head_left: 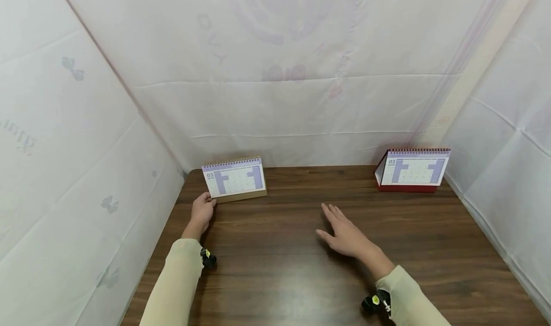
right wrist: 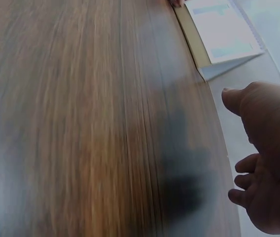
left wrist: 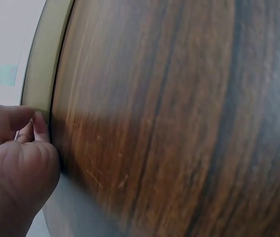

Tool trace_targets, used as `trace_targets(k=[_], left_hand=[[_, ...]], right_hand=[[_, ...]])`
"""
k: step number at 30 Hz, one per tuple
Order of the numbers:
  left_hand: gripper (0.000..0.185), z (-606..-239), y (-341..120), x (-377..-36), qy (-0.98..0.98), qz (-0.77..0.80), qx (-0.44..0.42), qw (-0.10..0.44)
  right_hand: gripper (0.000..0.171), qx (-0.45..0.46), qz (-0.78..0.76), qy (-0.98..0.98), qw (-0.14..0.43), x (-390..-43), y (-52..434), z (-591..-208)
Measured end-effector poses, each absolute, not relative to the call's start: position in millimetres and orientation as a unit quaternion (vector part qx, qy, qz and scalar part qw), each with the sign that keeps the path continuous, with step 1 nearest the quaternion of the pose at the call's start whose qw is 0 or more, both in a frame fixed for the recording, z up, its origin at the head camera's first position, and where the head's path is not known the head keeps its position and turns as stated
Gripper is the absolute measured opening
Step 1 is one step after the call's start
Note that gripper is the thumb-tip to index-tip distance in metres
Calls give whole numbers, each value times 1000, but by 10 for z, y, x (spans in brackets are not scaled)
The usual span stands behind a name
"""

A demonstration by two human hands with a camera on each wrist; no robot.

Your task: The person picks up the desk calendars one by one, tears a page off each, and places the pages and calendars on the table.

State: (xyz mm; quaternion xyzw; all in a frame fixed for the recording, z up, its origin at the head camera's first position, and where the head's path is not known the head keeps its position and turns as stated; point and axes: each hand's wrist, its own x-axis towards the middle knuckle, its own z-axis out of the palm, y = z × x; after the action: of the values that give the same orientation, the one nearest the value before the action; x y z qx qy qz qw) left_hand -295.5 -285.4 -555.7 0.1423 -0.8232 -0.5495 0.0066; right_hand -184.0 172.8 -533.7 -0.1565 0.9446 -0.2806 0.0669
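The left hand (head_left: 202,212) pinches the near left corner of a desk calendar (head_left: 234,179); the left wrist view shows its fingers (left wrist: 37,126) curled against the calendar's tan base edge (left wrist: 42,64). This calendar stands at the far left of the wooden table (head_left: 301,268), close to the left wall. It is a tent-shaped flip calendar with a tan cardboard base, a row of spiral binding along the top, and a white page facing the person, printed with lilac blocks over a faint grid. The number "03" can be read in the page's upper left corner; smaller print beneath it is too small to make out.

The right hand (head_left: 344,232) lies out over the middle of the table, fingers straight and slightly spread, holding nothing; whether it touches the wood cannot be told.

A second calendar (head_left: 414,169) stands at the far right of the table, well apart from both hands. It has a red base and the same lilac page marked "03".

White sheeting (head_left: 301,77) with faint printed patterns closes the table in on the left, far and right sides.
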Motion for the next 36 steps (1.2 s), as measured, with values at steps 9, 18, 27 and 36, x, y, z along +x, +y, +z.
trace_targets(k=[9,18,27,36], left_hand=[[27,-5552,-2851,-2898,-837,-531,133,-4],[38,-5583,-2888,-2911,-794,-588,156,3],[40,-5578,-2901,-2850,-798,-582,159,0],[37,-5575,-2882,-2898,-821,-552,146,21]], right_hand=[[69,-183,-356,912,92,-2090,1171,-5409],[76,-154,-431,883,103,-2419,320,-5434],[82,-79,-537,829,134,-2546,-170,-5425],[89,-33,-610,782,123,-2599,-322,-5437]])
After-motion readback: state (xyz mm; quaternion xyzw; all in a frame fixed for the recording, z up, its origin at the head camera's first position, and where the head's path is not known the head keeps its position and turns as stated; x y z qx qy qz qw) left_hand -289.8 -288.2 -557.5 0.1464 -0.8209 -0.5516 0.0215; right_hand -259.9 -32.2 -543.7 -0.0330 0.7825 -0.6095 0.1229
